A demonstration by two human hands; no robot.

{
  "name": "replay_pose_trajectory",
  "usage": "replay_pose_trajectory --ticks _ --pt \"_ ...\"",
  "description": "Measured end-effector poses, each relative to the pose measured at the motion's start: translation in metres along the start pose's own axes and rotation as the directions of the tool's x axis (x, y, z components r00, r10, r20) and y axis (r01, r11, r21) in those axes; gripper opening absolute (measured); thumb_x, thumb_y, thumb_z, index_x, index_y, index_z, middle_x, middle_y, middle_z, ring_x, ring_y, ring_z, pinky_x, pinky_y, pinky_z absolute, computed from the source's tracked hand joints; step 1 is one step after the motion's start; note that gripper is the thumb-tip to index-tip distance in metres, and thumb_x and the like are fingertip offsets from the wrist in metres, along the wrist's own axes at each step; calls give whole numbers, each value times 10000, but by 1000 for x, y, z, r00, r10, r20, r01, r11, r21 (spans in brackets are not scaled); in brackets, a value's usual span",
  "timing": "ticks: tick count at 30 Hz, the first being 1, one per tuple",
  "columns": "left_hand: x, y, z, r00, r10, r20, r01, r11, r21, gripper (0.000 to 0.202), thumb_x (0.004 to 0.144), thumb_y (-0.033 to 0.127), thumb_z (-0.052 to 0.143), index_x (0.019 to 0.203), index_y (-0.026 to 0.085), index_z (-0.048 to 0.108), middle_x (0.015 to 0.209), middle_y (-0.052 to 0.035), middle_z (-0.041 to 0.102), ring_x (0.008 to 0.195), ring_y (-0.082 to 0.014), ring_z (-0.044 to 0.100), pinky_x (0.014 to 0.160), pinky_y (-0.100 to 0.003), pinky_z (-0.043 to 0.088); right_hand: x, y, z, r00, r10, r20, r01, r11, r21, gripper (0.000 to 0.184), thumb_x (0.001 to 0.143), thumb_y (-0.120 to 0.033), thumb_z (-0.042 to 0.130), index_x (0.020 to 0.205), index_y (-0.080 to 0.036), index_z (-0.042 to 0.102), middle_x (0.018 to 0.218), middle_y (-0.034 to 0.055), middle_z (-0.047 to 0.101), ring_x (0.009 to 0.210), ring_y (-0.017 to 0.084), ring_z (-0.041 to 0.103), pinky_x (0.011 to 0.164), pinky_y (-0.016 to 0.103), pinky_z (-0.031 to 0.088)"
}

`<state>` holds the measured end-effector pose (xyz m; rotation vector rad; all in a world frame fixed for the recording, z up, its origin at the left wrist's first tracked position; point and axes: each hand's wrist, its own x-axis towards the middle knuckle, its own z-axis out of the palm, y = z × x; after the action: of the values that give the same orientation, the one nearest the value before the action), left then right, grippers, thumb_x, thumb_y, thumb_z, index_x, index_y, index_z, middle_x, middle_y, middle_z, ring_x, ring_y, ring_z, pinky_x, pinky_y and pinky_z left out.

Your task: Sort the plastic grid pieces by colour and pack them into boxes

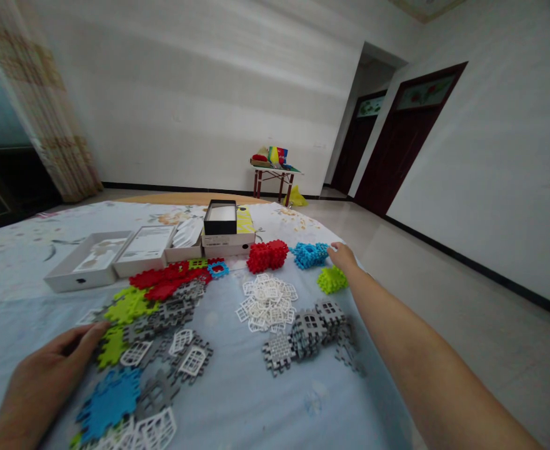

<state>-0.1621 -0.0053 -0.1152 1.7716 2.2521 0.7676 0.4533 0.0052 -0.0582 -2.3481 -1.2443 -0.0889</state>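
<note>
My left hand (57, 369) is at the left, thumb and forefinger closed at the edge of a lime-green interlocking tile (112, 347). Beside it spreads a mixed heap of notched plastic building tiles: red (165, 280), grey (174, 310) and blue (109, 400), with white window-frame pieces among them. At the far right, my right hand (343, 257) has its fingers closed at the right end of a stack of blue interlocking tiles (310, 254); its fingertips are small and partly hidden. Near that hand lie a lime-green stack (332, 280) and a red stack (267, 256).
White window-frame pieces (268, 302) are piled mid-table, with grey tiles (309, 331) nearer me. Open white boxes (85, 275) and a black box (220, 217) stand at the back. The cloth-covered table's right edge drops beneath my right arm. A small table (277, 169) stands by the wall.
</note>
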Motion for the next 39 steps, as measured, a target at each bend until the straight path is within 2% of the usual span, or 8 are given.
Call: replay_pose_trajectory --ticks 10,14,19,24,26,31,35,39 --pt "-21 40 -30 994 -57 95 65 995 -76 515 744 610 395 986 251 674 954 -29 721 796 -265 647 722 -362 492 13 -6 11 994 -47 96 45 999 21 297 892 -349 514 1099 -149 589 1156 90 603 1049 204 570 919 415 430" --pt "-24 44 -31 994 -54 95 64 992 -111 487 745 588 416 957 237 679 924 -36 727 807 -258 649 733 -351 489 9 -10 8 996 -58 74 56 998 29 278 858 -225 497 1094 -162 629 1130 86 644 1078 200 573 908 305 420" --pt "-27 44 -32 998 -6 67 17 988 -154 446 742 532 474 952 203 689 946 -47 726 868 -246 646 739 -310 480 -4 -24 -16 996 -87 -28 88 995 49 331 828 -220 467 1107 -139 628 1141 122 635 1074 228 568 911 319 415" --pt "-35 50 -33 998 52 37 -45 981 -187 469 755 506 467 956 150 697 922 -67 724 855 -222 641 723 -265 464 -29 -69 -45 957 -267 -113 280 953 115 353 825 -235 452 1121 -124 608 1163 128 608 1107 232 527 969 349 379" --pt "-38 51 -32 998 54 -8 -55 973 -224 462 752 505 457 924 153 702 877 -55 727 811 -207 642 693 -249 458 -52 -96 -52 915 -380 -133 399 900 175 339 824 -250 461 1105 -134 610 1150 116 609 1086 227 534 965 358 387" --pt "-40 47 -27 995 87 -47 -97 952 -292 450 754 509 450 862 150 700 805 -44 723 748 -188 631 660 -241 442 -151 -166 -49 689 -720 -84 679 600 424 253 815 -262 511 1027 -181 623 1057 86 633 1023 209 561 913 360 426" --pt "-41 45 -27 995 84 -55 -97 941 -325 447 753 502 453 860 143 697 807 -46 722 734 -184 623 658 -245 437 -234 -206 -32 490 -872 9 711 406 574 235 809 -248 569 1031 -181 610 1060 82 638 1031 195 554 935 363 407" --pt "-43 46 -29 993 96 -75 -115 937 -329 440 753 502 451 848 151 699 801 -45 724 725 -185 618 660 -249 438 -286 -233 -14 328 -942 72 708 295 642 312 759 -241 647 1062 -182 601 1130 88 622 1097 198 529 969 358 378"
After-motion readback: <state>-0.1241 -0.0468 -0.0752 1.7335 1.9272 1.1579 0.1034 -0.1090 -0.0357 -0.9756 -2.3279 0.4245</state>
